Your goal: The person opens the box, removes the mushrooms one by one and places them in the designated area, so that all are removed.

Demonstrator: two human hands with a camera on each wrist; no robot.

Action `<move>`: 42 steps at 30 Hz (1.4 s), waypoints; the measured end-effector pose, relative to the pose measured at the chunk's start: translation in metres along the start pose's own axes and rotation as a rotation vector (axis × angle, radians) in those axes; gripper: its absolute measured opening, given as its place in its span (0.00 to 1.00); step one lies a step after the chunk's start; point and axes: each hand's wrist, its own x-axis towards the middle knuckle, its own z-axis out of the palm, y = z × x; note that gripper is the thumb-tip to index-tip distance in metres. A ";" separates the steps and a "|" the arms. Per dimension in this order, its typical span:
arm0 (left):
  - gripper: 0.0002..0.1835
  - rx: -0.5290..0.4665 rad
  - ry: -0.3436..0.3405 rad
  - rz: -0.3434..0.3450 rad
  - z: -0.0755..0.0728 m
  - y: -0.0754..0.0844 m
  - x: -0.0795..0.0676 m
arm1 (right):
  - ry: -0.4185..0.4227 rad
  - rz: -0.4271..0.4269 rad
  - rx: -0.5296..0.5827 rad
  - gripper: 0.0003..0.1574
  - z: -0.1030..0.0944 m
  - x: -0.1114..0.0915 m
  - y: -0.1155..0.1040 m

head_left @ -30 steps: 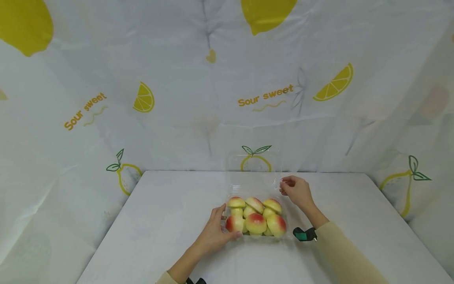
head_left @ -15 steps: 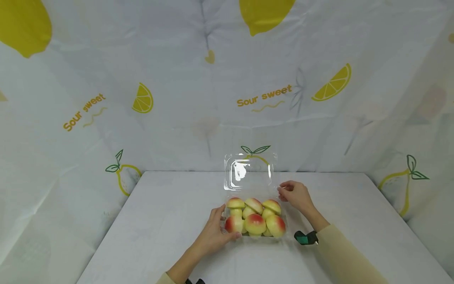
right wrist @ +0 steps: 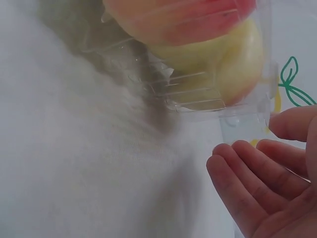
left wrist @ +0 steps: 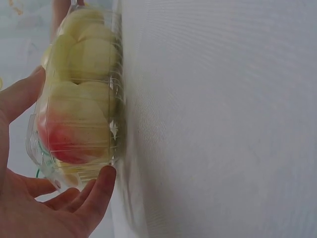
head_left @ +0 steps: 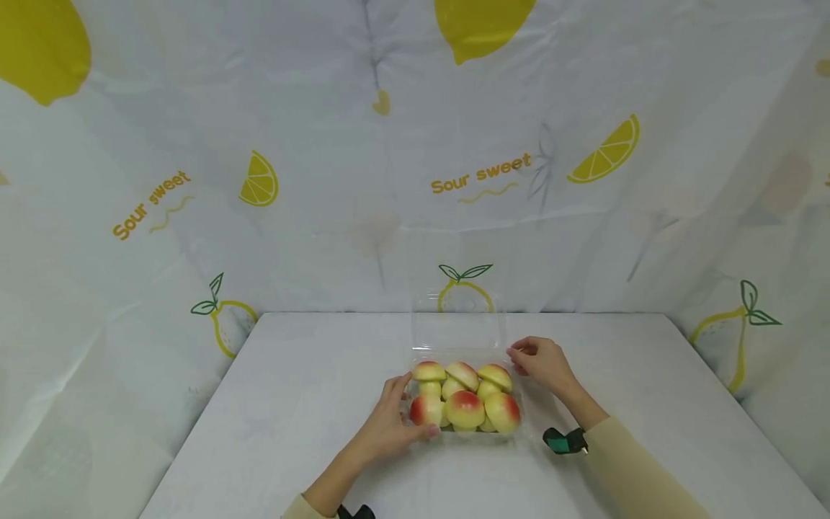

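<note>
A clear plastic clamshell box [head_left: 521, 411] sits on the white table, filled with several yellow-and-red peach-like fruits [head_left: 465, 409], probably models. Its transparent lid [head_left: 458, 331] stands raised at the back. My left hand [head_left: 387, 425] holds the box's left end. In the left wrist view its thumb lies along one side of the box [left wrist: 74, 116], and fingertips [left wrist: 106, 174] touch its lower edge. My right hand [head_left: 541, 364] is at the back right corner, beside the lid's base. The right wrist view shows its fingers [right wrist: 257, 183] loosely bent, the thumb close to the clear edge.
A white table [head_left: 324, 375] extends on both sides of the box. Behind it hangs a pale curtain [head_left: 324, 187] with lemon prints. A dark wrist strap [head_left: 564, 440] with a green patch is on the right wrist.
My right hand has moved slightly down along the lid's right side, towards the box. The lid's tilt and glare have shifted. My left hand stays on the box.
</note>
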 end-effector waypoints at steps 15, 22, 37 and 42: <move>0.57 0.009 -0.004 -0.014 -0.001 0.001 0.002 | 0.087 -0.203 -0.173 0.16 -0.013 -0.025 -0.023; 0.57 0.013 0.005 -0.017 -0.001 0.001 0.002 | 0.043 -0.282 -0.123 0.15 -0.013 -0.045 -0.046; 0.57 -0.002 0.001 -0.021 -0.002 0.003 0.002 | -0.096 -0.340 -0.149 0.18 0.001 -0.069 -0.060; 0.57 0.004 0.003 -0.024 -0.002 0.004 0.002 | -0.151 -0.389 -0.125 0.19 0.007 -0.073 -0.061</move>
